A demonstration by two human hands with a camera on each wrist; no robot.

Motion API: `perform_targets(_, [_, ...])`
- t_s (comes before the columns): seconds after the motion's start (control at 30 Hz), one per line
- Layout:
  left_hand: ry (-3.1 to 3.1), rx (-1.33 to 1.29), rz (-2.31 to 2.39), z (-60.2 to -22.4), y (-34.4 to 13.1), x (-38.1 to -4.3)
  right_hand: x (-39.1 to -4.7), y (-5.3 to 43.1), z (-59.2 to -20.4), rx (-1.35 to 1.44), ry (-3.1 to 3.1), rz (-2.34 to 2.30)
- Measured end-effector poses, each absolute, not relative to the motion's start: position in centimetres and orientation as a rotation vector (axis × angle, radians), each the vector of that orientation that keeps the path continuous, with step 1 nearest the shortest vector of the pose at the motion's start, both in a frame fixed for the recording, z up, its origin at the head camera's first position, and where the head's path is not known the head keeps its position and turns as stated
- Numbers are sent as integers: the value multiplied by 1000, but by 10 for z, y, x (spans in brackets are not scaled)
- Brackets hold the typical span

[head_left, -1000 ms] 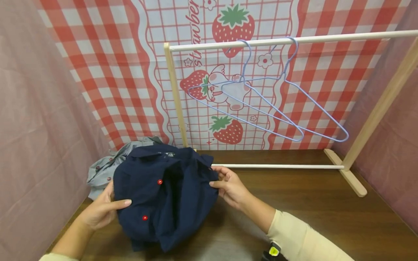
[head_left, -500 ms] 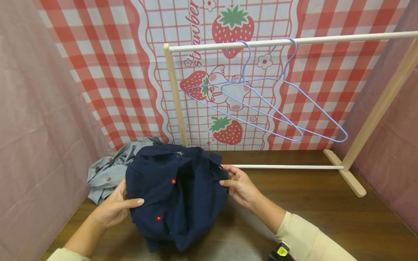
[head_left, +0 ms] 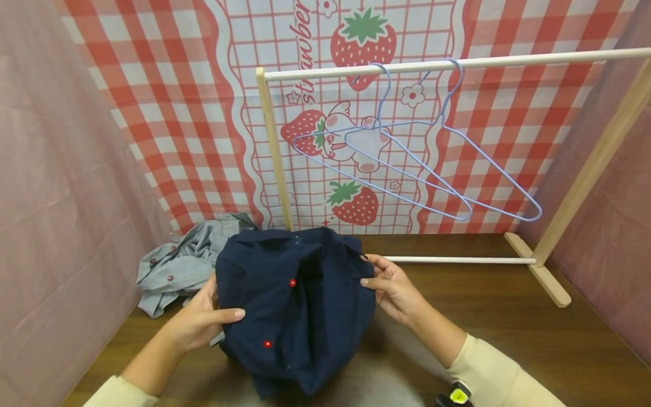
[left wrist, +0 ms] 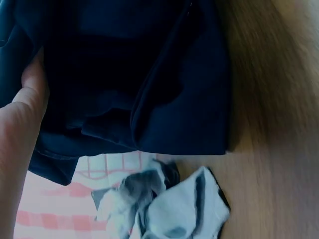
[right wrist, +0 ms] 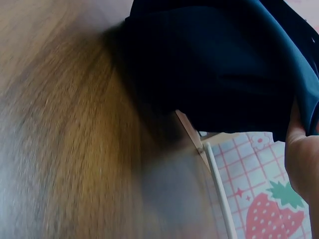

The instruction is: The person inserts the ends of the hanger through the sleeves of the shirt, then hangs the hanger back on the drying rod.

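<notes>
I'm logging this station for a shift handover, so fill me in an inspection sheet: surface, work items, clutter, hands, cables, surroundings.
Surface: brown wood-grain tabletop.
Work items: navy garment with two red buttons in sight, stretched between both hands.
Clutter: crumpled grey garment at the rear left, partly hidden behind the navy one.
Hands: left hand and right hand each grip one side of the navy garment.
Cables: nothing seen.
Surroundings: clothes rack bearing two bare blue hangers; strawberry-print backdrop; pink drapes both sides.

Navy garment point(head_left: 300, 312) with red buttons point(head_left: 292, 283), grey garment point(head_left: 190, 263), red-and-white checked backdrop point(head_left: 185, 118)
</notes>
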State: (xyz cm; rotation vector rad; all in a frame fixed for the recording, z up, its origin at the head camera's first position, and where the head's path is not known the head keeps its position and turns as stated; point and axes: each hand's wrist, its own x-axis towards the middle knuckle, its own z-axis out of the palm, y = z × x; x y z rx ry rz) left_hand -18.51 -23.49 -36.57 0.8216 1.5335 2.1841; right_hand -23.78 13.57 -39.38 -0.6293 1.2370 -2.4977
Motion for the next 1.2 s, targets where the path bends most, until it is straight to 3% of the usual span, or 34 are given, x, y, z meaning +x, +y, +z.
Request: perform_targets(1.2, [1482,784,2187,-379,-164,-212,-225,212,-397,-687,1300,-2576])
